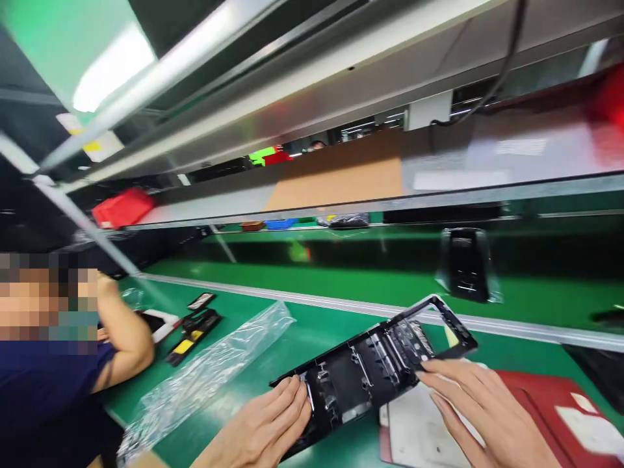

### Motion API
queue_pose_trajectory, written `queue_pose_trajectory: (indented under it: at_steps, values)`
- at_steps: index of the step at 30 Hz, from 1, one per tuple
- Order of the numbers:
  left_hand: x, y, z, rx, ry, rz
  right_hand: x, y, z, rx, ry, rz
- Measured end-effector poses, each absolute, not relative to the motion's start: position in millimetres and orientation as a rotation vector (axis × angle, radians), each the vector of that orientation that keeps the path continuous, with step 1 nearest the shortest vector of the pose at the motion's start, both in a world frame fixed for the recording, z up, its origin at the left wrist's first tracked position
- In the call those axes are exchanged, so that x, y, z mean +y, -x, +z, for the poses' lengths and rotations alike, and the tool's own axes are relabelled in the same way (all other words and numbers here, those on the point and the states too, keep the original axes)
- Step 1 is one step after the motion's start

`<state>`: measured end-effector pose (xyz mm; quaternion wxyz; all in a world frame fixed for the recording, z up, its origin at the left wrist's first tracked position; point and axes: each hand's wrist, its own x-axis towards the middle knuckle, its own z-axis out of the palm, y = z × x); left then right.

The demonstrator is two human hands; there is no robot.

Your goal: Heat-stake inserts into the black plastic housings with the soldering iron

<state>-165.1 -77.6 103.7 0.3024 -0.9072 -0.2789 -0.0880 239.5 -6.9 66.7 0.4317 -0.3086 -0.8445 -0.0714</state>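
Note:
A long black plastic housing (351, 377) with ribs, clips and an open rectangular frame at its far right end is held tilted above the bench. My left hand (268, 419) is closed on its near left end, fingers lying over the inner side. My right hand (480, 409) has its fingertips at the lower right edge, beside a dark part with fine detail (412, 341) seated in the housing. The right fingertips look pinched on that edge; what lies beneath them is hidden. Below the housing lies a whitish flat plate or board (419, 426).
A red folder-like item (550, 403) lies on the right of the green bench (195, 403). Clear plastic wrap (219, 370) stretches on the left, near black parts with yellow labels (195, 335). A co-worker (49, 390) sits at left. A bagged black part (468, 266) is behind; a shelf (341, 175) hangs above.

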Motion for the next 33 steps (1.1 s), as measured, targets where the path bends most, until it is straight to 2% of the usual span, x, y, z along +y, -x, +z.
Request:
queue_pose_trajectory:
  at_steps: [5,8,12,16,24,33]
  values:
    - [-33.4,99.7,104.9,-0.454,2.538,-0.315,1.6,-279.6,88.5,-2.265,1.007,0.059]
    - [-9.6,72.0,97.0,-0.321,2.573,-0.329,1.9,-309.7,72.9,-2.283,1.077,0.177]
    - [17.4,40.2,89.1,-0.236,2.637,-0.303,1.8,-338.9,45.1,-2.224,1.111,0.127]
    - [34.7,16.3,80.8,-0.197,2.689,-0.311,0.6,-355.6,26.1,-2.185,1.179,0.112]
    - [48.8,0.5,62.2,-0.237,2.756,-0.325,12.0,-368.9,7.3,-2.206,1.360,0.341]
    - [46.7,7.4,50.7,-0.311,2.788,-0.272,18.6,-363.5,-1.9,-2.208,1.333,0.351]
